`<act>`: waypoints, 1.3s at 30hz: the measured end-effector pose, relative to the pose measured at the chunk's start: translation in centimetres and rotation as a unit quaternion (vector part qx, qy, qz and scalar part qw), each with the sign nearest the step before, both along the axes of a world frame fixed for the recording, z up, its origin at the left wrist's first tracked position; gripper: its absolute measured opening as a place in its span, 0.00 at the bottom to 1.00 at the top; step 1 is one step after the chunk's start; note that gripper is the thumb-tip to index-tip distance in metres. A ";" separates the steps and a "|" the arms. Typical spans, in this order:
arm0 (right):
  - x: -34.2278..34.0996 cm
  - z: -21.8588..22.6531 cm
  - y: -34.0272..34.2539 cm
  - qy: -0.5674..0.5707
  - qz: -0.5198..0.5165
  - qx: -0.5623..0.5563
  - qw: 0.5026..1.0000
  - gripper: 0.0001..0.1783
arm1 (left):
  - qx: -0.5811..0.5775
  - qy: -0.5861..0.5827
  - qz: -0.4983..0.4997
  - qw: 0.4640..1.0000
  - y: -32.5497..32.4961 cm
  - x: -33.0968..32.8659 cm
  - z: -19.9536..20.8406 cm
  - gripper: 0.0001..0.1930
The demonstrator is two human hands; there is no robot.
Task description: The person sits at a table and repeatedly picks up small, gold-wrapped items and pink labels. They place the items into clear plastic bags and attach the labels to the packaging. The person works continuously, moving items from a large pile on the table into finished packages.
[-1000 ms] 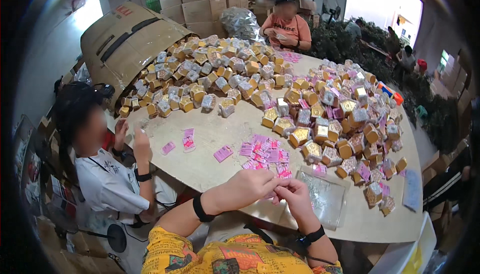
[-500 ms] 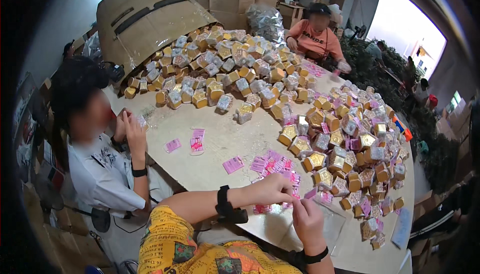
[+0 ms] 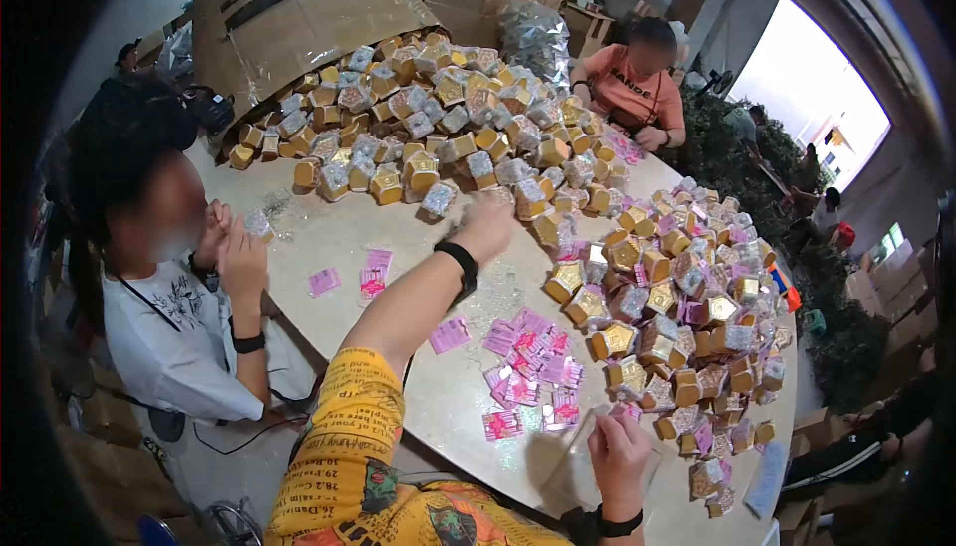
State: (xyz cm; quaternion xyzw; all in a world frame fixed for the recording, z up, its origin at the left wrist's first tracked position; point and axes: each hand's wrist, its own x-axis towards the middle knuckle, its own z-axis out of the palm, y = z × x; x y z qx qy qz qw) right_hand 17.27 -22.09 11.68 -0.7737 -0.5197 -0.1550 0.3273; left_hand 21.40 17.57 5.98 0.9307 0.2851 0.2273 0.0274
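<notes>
The left hand point(image 3: 490, 227) now stretches far out across the counter point(image 3: 329, 237), where half a second ago it hovered close to the body over the pink slips; it rests at the near edge of the big heap of small boxes point(image 3: 438, 108), fingers curled down over one silver-wrapped box point(image 3: 439, 199), though whether it actually grips it cannot be told. The right hand point(image 3: 619, 448) stays near the body, pinching a clear plastic sleeve point(image 3: 578, 451) at the counter's near edge, much as before. Between the two hands lies the scatter of pink paper slips point(image 3: 533, 367), with the second pile of gold and silver boxes point(image 3: 677, 317) just to their right. At the left a seated person in a white shirt point(image 3: 179, 337) holds both hands up to the face, and another person in an orange shirt point(image 3: 637, 88) sits at the far side of the counter.
</notes>
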 end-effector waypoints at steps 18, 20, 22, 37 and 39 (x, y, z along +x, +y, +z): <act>1.3 2.6 4.4 0.119 0.062 0.095 0.986 0.04 | -0.847 -0.349 -0.178 0.360 -10.9 -8.0 2.3 0.22; 1.5 2.4 6.0 0.122 0.061 0.084 0.987 0.04 | -0.863 -0.341 -0.215 0.305 -12.8 -9.4 2.1 0.20; 1.8 2.0 7.2 0.107 0.072 0.072 0.989 0.04 | -0.871 -0.354 -0.184 0.287 -14.5 -9.7 1.6 0.20; 1.8 0.3 8.6 0.039 0.034 0.051 0.997 0.06 | -0.858 -0.392 -0.133 0.304 -17.9 -10.1 0.7 0.34; 1.8 0.2 8.6 0.040 0.032 0.046 0.998 0.05 | -0.857 -0.392 -0.130 0.309 -18.1 -10.2 0.9 0.36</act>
